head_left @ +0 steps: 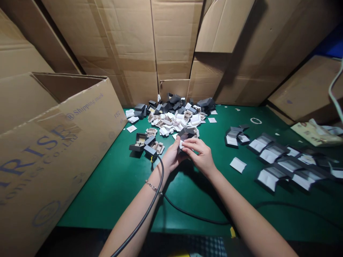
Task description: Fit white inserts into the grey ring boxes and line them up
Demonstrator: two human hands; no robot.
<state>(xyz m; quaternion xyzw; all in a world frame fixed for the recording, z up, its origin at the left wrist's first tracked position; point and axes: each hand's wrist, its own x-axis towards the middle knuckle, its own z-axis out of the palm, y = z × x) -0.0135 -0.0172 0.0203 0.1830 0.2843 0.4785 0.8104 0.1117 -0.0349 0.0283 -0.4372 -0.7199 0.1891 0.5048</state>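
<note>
My left hand (172, 157) holds a small dark box (187, 133) with its lid up, over the middle of the green table. Fingers of my right hand (198, 151) are pinched at a white piece (181, 145) in the mouth of that box. My own fingers cover most of the lower half of the box. Just left of my hands lie an open black box (139, 142) and a grey-blue box (151, 147), with a beige insert (157, 147) beside them. Beyond the hands is a heap of white inserts (171, 122) and dark boxes (175, 101).
A large cardboard carton (66, 142) stands on the left. Several open dark boxes with white liners (269, 156) lie at the right, near a loose white piece (238, 165). A black cable (158, 194) crosses my left forearm. Cardboard walls (128, 43) close off the back.
</note>
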